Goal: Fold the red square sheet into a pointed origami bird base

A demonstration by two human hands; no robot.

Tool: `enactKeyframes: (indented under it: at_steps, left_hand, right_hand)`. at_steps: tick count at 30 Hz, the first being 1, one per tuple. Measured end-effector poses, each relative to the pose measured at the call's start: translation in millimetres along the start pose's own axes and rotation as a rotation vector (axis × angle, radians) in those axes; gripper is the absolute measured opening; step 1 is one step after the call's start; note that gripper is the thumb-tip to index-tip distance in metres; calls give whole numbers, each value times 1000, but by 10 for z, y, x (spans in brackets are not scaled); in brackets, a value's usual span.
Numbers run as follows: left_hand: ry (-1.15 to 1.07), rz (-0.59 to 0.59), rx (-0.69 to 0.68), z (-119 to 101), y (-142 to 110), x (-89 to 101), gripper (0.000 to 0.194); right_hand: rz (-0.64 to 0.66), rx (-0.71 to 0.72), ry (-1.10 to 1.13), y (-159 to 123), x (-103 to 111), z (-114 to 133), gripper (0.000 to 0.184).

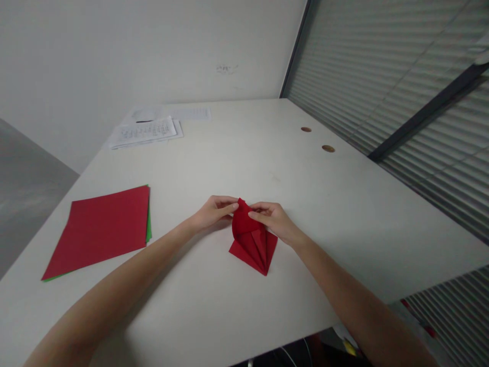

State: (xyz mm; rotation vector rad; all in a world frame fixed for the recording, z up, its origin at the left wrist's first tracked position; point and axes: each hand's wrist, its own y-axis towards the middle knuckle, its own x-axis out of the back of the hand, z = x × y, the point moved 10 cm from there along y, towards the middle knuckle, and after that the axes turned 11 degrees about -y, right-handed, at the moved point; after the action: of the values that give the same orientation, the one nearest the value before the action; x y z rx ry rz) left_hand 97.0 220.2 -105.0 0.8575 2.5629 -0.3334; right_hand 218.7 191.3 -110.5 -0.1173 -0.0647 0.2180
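A piece of folded red paper (248, 229) lies on the white table, its lower point toward me. Its upper flap is lifted and curves open above the creased lower part. My left hand (215, 211) pinches the flap's upper left edge between thumb and fingers. On the flap's right edge, my right hand (275, 219) grips the paper the same way, thumb on top. Parts of the fingers of both hands are hidden behind the flap.
A stack of red sheets (103, 224) with green paper (148, 224) under it lies at the left. Written papers (145, 131) rest at the far left of the white table (229, 158). Two round holes (328, 149) pierce the tabletop near the window blinds (401, 66) at the right.
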Motion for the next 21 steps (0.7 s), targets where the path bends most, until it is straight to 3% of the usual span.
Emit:
enactKeyframes:
  at_steps: [4,12,21]
  left_hand:
    - [-85,-59,-19,67,-4,-15,38]
    - [-13,-201,-86,20,-29,42,32]
    - [-136,-116,-58,33,-34,7,37]
  right_hand:
    - [11,3,19,6,-34,-32,27]
    - [26,-29,42,-2,-83,-81,29]
    - [29,-52,133,-8,-113,-76,27]
